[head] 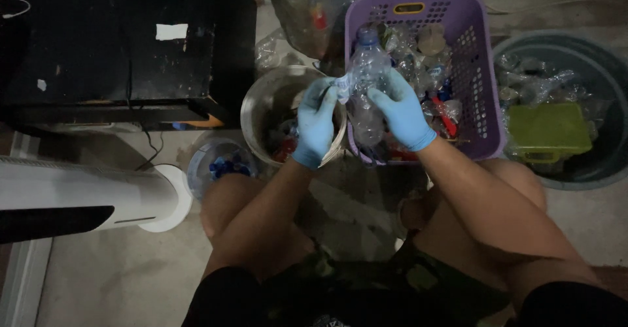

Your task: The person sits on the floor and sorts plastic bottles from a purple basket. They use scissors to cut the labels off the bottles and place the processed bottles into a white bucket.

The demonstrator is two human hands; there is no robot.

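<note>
Both my hands wear blue gloves. My right hand (400,110) grips a clear plastic bottle (366,85) with a blue cap, held upright above my knees. My left hand (315,121) pinches the bottle's loose label (341,88), which sticks out from the bottle's left side. The bottle hangs between a round metal bucket (261,104) and a purple plastic basket (471,72).
The purple basket holds several crushed clear bottles. A small clear tub (219,163) with blue caps stands by my left knee. A dark round basin (598,104) at right holds bottles and a green container (548,131). A black cabinet (118,46) and a white fan base (85,196) stand left.
</note>
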